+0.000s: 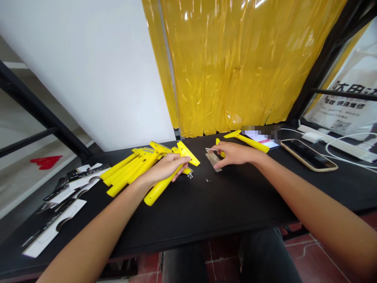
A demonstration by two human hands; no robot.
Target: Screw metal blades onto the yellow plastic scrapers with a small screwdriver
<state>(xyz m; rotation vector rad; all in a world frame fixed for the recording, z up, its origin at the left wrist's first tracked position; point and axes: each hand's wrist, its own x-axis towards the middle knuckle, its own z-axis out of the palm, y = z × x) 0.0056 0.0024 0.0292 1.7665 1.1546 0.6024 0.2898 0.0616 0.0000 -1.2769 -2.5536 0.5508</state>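
Observation:
My left hand (pixel 169 167) is closed around the handle of a yellow scraper (pixel 165 184), its wide head tilted up to the right. My right hand (pixel 234 154) reaches over a small stack of flat metal blades (pixel 213 160), with the thumb at the near end. Pinched in its fingers is a thin, light-coloured rod (pixel 211 149); its exact kind is too small to tell. Small metal screws or nuts (pixel 190 176) lie in a little heap by the left hand, with another small metal piece (pixel 207 181) nearer the blades.
Several yellow scrapers (pixel 126 169) are piled at left, beside black-and-white card sleeves (pixel 57 230). Beyond my right hand lie another scraper (pixel 251 142) and a lit screen (pixel 262 138). A phone (pixel 309 154), white cables and a power strip (pixel 338 143) occupy the right side.

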